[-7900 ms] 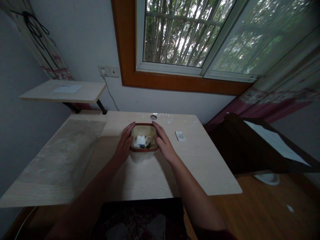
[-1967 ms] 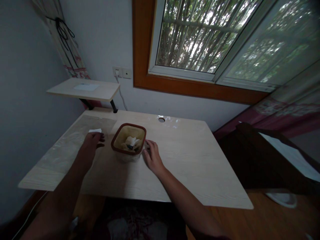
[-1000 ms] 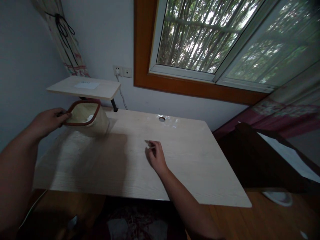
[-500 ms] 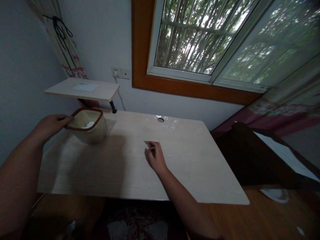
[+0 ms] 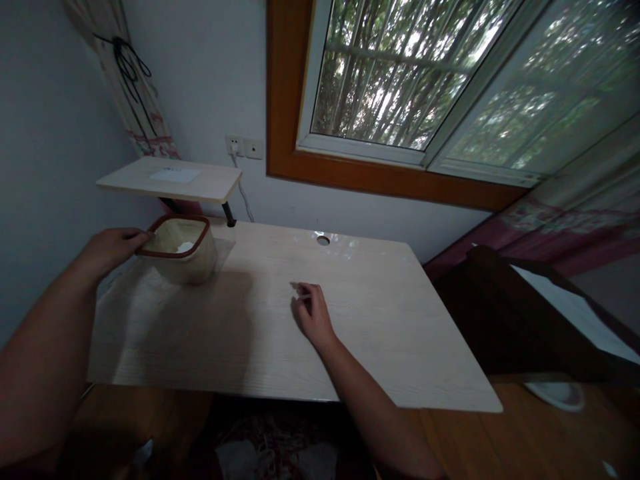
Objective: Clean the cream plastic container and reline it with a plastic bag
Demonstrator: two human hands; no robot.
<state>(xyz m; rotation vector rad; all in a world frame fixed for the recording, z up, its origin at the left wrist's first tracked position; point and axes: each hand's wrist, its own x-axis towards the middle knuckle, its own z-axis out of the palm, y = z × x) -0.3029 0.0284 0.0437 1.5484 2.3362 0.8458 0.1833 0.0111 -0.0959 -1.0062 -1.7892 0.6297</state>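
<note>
Nearest you is the pale wood-grained table [image 5: 380, 353], with your bare right hand [image 5: 314, 317] over its middle, fingers loosely curled, a gap between thumb and forefinger, and nothing visible in its grasp. Farther out on your left, your left hand [image 5: 114, 250] pinches the rim of the cream, square-mouthed bin with a reddish-brown rim [image 5: 193, 263], thumb and fingers closed on its left side. The bin sits upright at the table's far left, seemingly on a clear plastic sheet [image 5: 226, 252]; whether its base bears fully, you cannot tell. As for progress, a small white scrap [image 5: 185, 247] is already inside the bin; your left hand's release is not yet done. Behind stands the raised pale wooden shelf [image 5: 215, 185] bearing a white paper [image 5: 175, 175].
</note>
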